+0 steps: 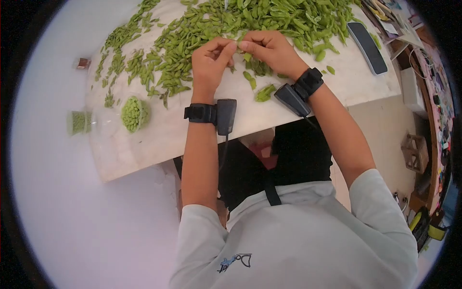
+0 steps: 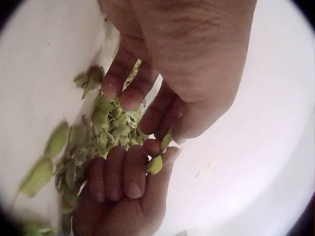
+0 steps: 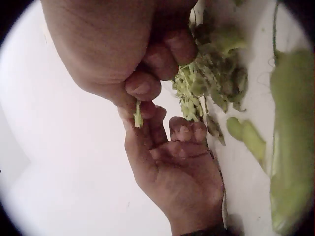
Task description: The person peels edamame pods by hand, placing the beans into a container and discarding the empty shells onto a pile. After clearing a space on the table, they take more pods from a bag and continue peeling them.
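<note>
Both hands meet over the near edge of a heap of edamame pods (image 1: 178, 53). My left hand (image 1: 209, 62) pinches one end of a small green edamame pod (image 2: 167, 141) between thumb and forefinger. From the other side my right hand (image 1: 274, 50) grips the same pod with thumb and finger, its remaining fingers curled inward. Fingertips cover most of the pod, and a pale green end (image 3: 138, 115) pokes out beneath the right thumb. Under the hands, blurred pods and shells (image 3: 197, 83) lie on the table.
A clear tub of shelled beans (image 1: 132, 114) stands at the left on the pale table (image 1: 159, 137). Another see-through container (image 1: 79, 122) is further left. Empty-looking green shells (image 1: 288, 14) pile up at the back. A phone (image 1: 368, 48) lies at the right edge.
</note>
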Motion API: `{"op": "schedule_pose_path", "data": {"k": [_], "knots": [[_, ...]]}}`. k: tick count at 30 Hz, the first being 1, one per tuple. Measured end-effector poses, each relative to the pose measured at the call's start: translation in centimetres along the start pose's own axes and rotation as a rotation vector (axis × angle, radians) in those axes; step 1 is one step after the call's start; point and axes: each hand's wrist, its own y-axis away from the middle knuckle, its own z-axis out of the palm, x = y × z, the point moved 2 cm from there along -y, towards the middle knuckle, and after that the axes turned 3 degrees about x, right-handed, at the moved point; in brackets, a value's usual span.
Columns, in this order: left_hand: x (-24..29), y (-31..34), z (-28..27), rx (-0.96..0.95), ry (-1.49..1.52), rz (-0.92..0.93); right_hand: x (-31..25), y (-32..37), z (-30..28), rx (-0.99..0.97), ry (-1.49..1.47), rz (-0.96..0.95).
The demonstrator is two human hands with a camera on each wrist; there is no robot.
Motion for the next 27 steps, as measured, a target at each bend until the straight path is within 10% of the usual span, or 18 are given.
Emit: {"op": "schedule_pose_path", "data": {"k": [3, 10, 13, 21, 27], "knots": [[0.2, -0.3, -0.7, 0.209, 0.016, 0.000, -0.6, 0.0, -0.3, -0.114, 0.059, 0.105], [6.5, 2.3, -8.8, 0.615, -0.209, 0.211, -0.8, -0.7, -1.0, 0.548, -0.405, -0.096], [8.3, 5.2, -16.1, 0.704, -0.536, 0.158, -0.1, -0.3, -2.0, 0.549, -0.403, -0.007], [8.7, 10.9, -20.8, 0.511, -1.094, -0.198, -0.3, 0.1, -1.4, 0.384, -0.441, 0.113], [9.2, 9.8, -19.4, 0.392, -1.219, 0.048, 0.0, 0.0, -1.4, 0.393, -0.384, 0.178]]}}
